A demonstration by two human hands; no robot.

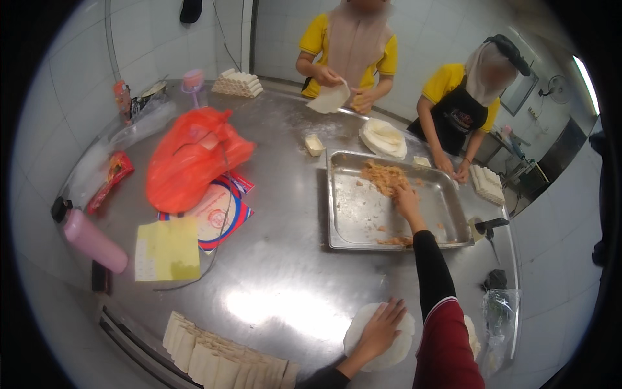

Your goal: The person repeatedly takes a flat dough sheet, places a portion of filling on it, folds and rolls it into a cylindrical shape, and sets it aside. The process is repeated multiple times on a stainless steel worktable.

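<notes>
My left hand [380,330] lies flat on a round white dough wrapper [358,327] at the table's near side, holding nothing. With the arm stretched forward, my right hand [407,202] reaches into a rectangular stainless steel tray [357,214]. Its fingers touch a heap of orange-brown shredded filling [381,176] near the tray's far side. Those fingertips are partly sunk in the filling, so whether they grip any cannot be told. Scraps of filling cling to the tray floor and near wall. Another pale wrapper [472,335] shows partly behind my right sleeve.
Rolled pastries [228,360] line the near edge; more form stacks [238,84] [487,185] farther off. Beyond the tray lie wrappers [384,138]; two people in yellow shirts handle dough there. A red plastic bag [194,160], wrapper packaging [216,209] and pink bottle [95,240] occupy the left.
</notes>
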